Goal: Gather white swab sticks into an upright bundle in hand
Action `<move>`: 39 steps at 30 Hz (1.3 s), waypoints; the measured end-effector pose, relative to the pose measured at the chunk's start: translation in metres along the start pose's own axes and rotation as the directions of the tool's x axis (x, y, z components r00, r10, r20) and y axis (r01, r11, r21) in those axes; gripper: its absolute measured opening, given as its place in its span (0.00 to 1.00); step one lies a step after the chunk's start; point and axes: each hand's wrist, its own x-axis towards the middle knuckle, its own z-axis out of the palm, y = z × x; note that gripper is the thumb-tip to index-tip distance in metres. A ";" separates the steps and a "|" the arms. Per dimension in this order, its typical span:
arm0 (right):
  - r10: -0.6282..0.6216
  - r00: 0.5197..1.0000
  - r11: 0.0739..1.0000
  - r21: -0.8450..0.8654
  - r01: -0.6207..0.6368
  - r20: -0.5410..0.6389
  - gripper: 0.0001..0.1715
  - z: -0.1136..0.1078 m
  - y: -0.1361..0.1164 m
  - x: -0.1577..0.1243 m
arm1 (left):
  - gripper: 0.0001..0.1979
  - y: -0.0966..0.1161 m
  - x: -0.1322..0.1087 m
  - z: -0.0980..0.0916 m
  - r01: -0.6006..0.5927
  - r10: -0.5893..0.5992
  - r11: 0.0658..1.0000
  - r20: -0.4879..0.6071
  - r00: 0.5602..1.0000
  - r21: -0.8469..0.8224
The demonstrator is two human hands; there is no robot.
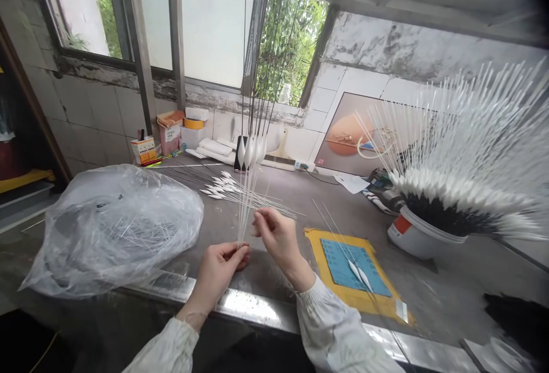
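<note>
My left hand (223,264) pinches a bundle of fishing floats (253,153) by the lower ends of their thin pale stems, above the table's front edge. The bundle stands upright, with white spindle-shaped bodies halfway up and long dark stems rising past the window. Just right of the bundle is my right hand (278,235), its fingers curled together; whatever may be between them is too small to make out. Behind the hands, a pile of loose floats (221,186) lies on the table. Two more floats (359,274) rest across a blue mat (343,258) at the right.
A clear plastic bag (128,213) of thin white sticks fills the left side. At right, a white tub (422,238) bristles with upright floats. Beneath the blue mat lies a yellow sheet (315,241). A metal edge (253,307) borders the table (295,187); small boxes (193,127) stand behind.
</note>
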 end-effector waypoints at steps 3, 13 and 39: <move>-0.003 0.998 0.997 0.077 0.008 -0.066 0.06 0.001 -0.005 -0.002 | 0.18 0.000 -0.001 0.000 0.005 -0.005 1.000 0.010 1.000 -0.013; 0.014 1.000 0.987 0.163 -0.012 -0.014 0.06 -0.003 -0.012 0.001 | 0.18 -0.003 0.001 -0.003 -0.011 0.011 1.000 0.029 1.000 -0.017; 0.240 0.913 0.949 -0.279 -0.149 0.329 0.28 -0.004 -0.006 0.017 | 0.18 -0.004 0.002 -0.002 -0.015 0.014 1.000 0.037 0.999 0.010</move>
